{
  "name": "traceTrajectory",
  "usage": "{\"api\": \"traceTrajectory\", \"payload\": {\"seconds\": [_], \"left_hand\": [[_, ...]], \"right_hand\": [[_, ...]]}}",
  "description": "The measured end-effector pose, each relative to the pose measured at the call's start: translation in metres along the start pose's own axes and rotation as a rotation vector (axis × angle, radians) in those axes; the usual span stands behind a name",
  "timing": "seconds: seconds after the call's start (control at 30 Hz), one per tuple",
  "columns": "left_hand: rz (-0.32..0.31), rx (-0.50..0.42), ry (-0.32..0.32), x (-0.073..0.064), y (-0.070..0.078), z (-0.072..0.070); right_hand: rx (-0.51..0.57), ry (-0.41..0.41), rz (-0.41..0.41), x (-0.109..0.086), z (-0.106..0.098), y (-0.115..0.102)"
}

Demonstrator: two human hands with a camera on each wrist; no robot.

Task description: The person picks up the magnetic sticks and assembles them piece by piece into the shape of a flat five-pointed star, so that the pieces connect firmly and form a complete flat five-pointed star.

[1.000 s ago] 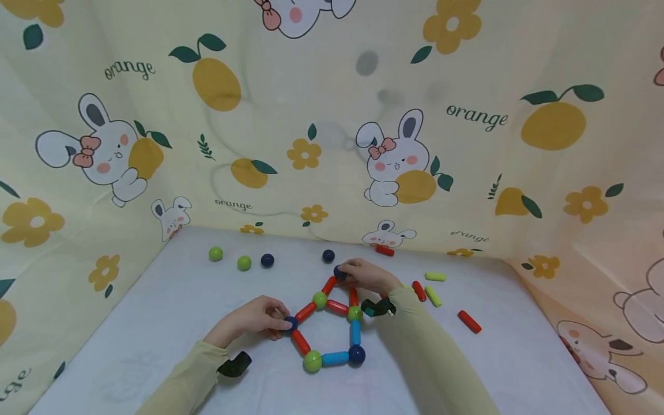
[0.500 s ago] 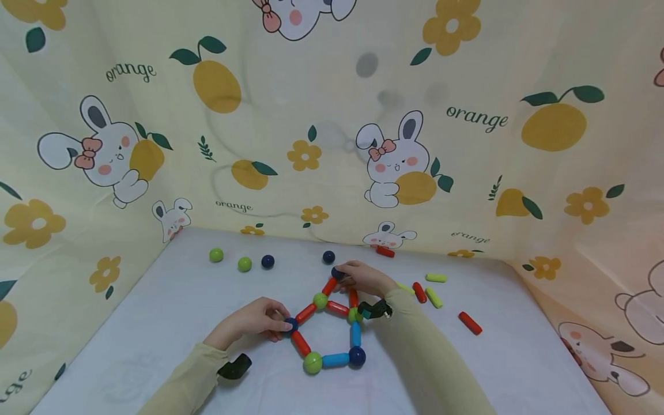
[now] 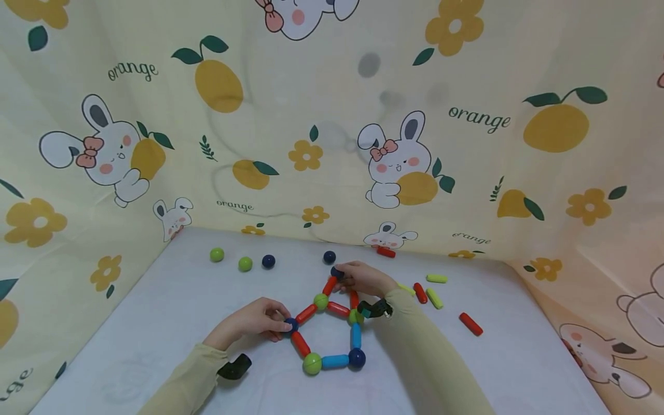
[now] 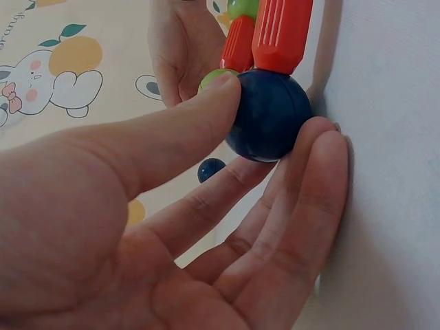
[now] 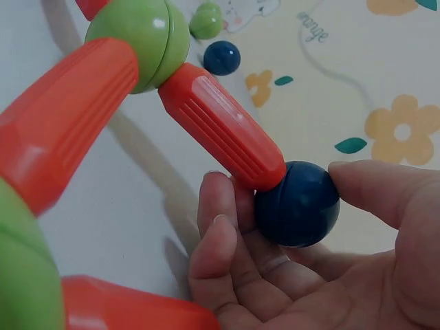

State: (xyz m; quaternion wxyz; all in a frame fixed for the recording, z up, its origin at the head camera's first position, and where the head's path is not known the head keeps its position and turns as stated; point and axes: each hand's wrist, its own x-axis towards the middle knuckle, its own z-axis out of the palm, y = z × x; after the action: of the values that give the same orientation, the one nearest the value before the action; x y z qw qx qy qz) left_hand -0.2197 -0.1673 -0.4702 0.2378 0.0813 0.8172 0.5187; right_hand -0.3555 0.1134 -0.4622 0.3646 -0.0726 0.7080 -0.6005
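Note:
A ring of plastic rods and balls lies in the middle of the head view, its upper part forming a roof shape. My left hand [image 3: 257, 319] pinches the dark blue ball [image 4: 268, 115] at its left corner between thumb and fingers. At the top, my right hand [image 3: 365, 278] holds another dark blue ball [image 5: 298, 204], from which a red rod [image 5: 223, 129] runs to a green ball [image 5: 141, 41]. A second red rod [image 5: 144, 306] reaches toward my right fingers from the lower green ball [image 5: 24, 258]. Two blue rods, one being the bottom rod [image 3: 335, 362], join at a dark blue ball [image 3: 357, 358].
Loose green balls, such as the leftmost green ball [image 3: 217, 255], and dark blue balls, one a blue ball [image 3: 329, 257], lie toward the back. To the right are several loose rods, including a red rod [image 3: 471, 324] and a yellow-green rod [image 3: 437, 278]. A printed curtain [image 3: 332, 190] hangs behind.
My right hand and the top blue ball have shifted very slightly left. The left hand keeps its pinch, and the frame of rods otherwise looks the same.

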Motion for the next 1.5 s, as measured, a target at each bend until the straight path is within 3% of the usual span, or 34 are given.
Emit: {"api": "traceTrajectory", "payload": {"seconds": [0.13,0.37,0.53,0.83,1.03,1.23,1.5], "left_hand": [[0.000,0.004,0.004,0.001,0.001,0.001],[-0.005,0.026,0.025,0.000,0.001,0.003],[-0.020,0.050,0.043,0.001,0.003,0.004],[-0.012,0.216,-0.009,0.008,0.010,-0.003],[-0.023,0.263,-0.007,0.031,0.027,-0.006],[-0.023,0.186,0.027,0.066,0.043,-0.002],[-0.001,0.118,-0.031,0.101,0.055,0.010]], "right_hand": [[-0.025,0.020,-0.010,-0.002,-0.001,0.000],[-0.262,0.130,-0.049,-0.008,-0.004,0.002],[-0.371,0.148,-0.065,-0.011,-0.008,0.002],[-0.438,0.143,-0.098,-0.011,-0.013,0.008],[-0.432,0.140,-0.106,-0.012,-0.014,0.008],[-0.421,0.135,-0.105,-0.012,-0.014,0.008],[-0.392,0.128,-0.123,-0.013,-0.016,0.011]]}}
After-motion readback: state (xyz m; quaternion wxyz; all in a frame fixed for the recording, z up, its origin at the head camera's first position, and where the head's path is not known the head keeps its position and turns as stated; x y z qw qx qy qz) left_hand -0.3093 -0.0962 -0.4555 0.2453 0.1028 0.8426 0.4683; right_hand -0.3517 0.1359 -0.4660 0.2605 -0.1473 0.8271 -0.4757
